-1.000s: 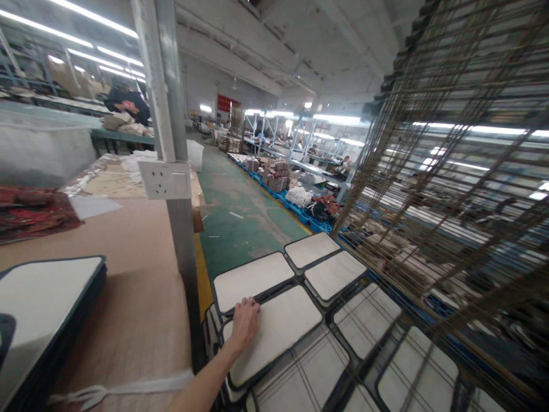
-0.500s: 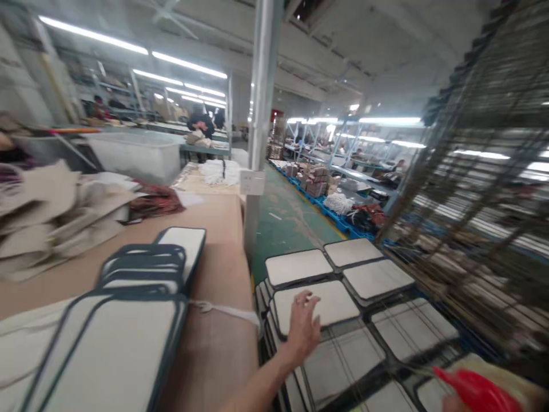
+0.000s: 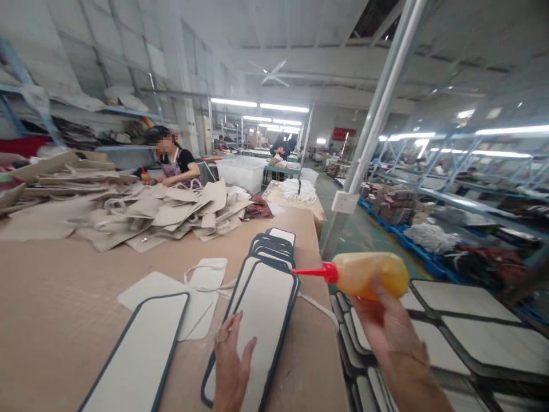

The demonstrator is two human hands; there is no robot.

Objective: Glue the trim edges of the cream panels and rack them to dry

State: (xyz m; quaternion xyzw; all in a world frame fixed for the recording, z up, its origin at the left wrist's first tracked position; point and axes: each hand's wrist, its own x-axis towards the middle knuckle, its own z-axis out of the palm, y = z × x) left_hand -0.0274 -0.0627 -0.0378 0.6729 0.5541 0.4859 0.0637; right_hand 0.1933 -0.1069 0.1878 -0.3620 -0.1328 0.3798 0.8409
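Note:
My right hand (image 3: 386,315) is wrapped round a squeeze bottle (image 3: 371,273) of yellow-orange liquid. The bottle lies on its side in the air, its red nozzle pointing left over the stacked panels. With fingers apart, my left hand (image 3: 231,360) rests on the top panel (image 3: 268,297), a pale rounded piece with a dark edge, at the front of an overlapping row. Left of this row a single similar panel (image 3: 141,355) lies on the table. Behind it are white pieces (image 3: 203,303) with a thin strap.
Beige cut pieces (image 3: 171,209) are heaped across the brown table (image 3: 51,292). A co-worker (image 3: 178,163) is behind the heap. A metal post (image 3: 377,126) rises by the table's right edge. More panels (image 3: 467,300) are stacked at the lower right.
The view has swung left. My left hand has gone from above the stacks on the right to the panel row on the table. The bottle has come up into full view.

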